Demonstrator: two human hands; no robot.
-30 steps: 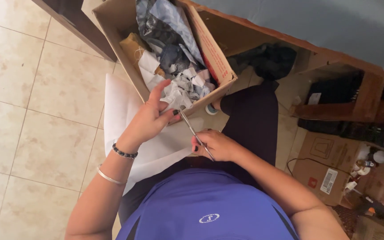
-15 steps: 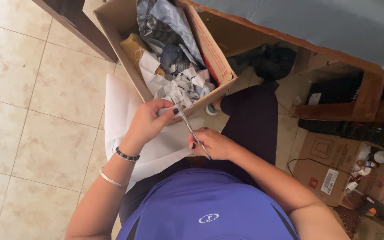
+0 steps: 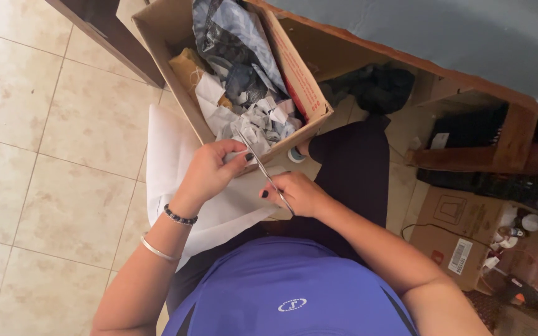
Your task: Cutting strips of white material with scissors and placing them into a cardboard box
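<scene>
Many small grey-white cut scraps (image 3: 263, 121) already lie in the open brown cardboard box (image 3: 175, 81), while the left hand (image 3: 210, 171) pinches a pale strip (image 3: 239, 154) at the box edge and the right hand (image 3: 299, 193) grips thin metal scissors (image 3: 263, 168), a large white sheet (image 3: 169, 162) uncut beneath.

Floor: beige tiles (image 3: 45, 143) over the left half of view. Wooden bed frame (image 3: 468, 87) crosses the upper right, with a dark cloth bundle (image 3: 378, 87) on the floor beneath its edge. Lower right: 1 closed brown carton (image 3: 462, 239) bearing a white label, small bottles and clutter (image 3: 524, 227) just beside it; dark furniture edge (image 3: 110, 31) at top left.
</scene>
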